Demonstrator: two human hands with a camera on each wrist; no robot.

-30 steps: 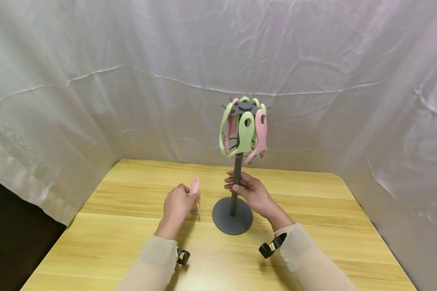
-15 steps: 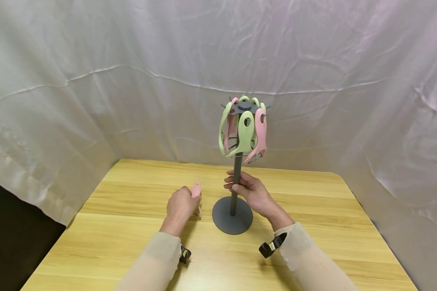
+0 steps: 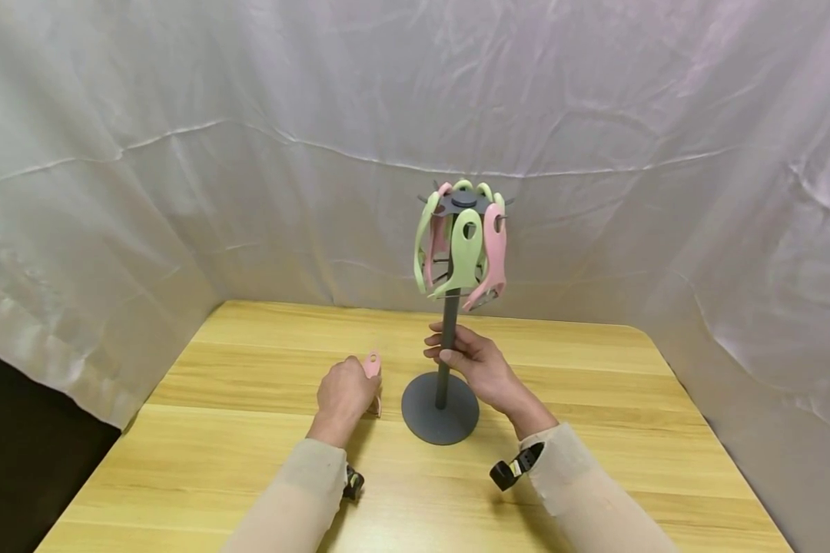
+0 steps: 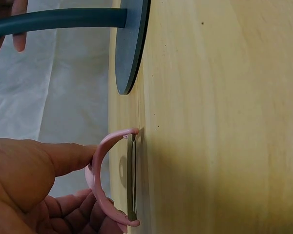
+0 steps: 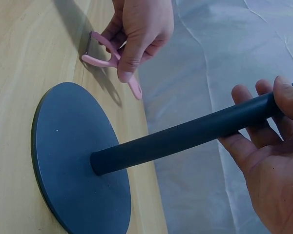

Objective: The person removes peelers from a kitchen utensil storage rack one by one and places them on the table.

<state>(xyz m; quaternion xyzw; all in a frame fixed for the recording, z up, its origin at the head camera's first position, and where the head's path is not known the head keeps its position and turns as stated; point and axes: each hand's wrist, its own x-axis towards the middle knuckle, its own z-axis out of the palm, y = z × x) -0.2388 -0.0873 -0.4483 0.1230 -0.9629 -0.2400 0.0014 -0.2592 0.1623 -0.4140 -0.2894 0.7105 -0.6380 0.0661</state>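
My left hand point(image 3: 343, 393) pinches a pink Y-shaped peeler point(image 4: 101, 148) between thumb and fingers. In the left wrist view its blade end is right at the tabletop; the right wrist view shows its handle sticking out past the thumb. To its right stands a dark grey rack point(image 3: 449, 315) on a round base point(image 3: 425, 418). My right hand point(image 3: 484, 367) holds the rack's pole below the hanging tools, thumb in front and fingers behind. From hooks around the top hang several peelers, among them a green peeler point(image 3: 466, 253) facing me and a pink peeler point(image 3: 496, 246) beside it.
The rack and both hands are over a wooden table point(image 3: 595, 461). A pale curtain point(image 3: 304, 223) hangs close behind the table and along its sides. A dark area point(image 3: 28, 453) shows at the lower left. Each wrist wears a small black camera point(image 3: 505, 475).
My left hand has moved slightly right and toward me with the pink peeler, which sits a little lower in the head view. My right hand stays on the pole and the rack stands still.
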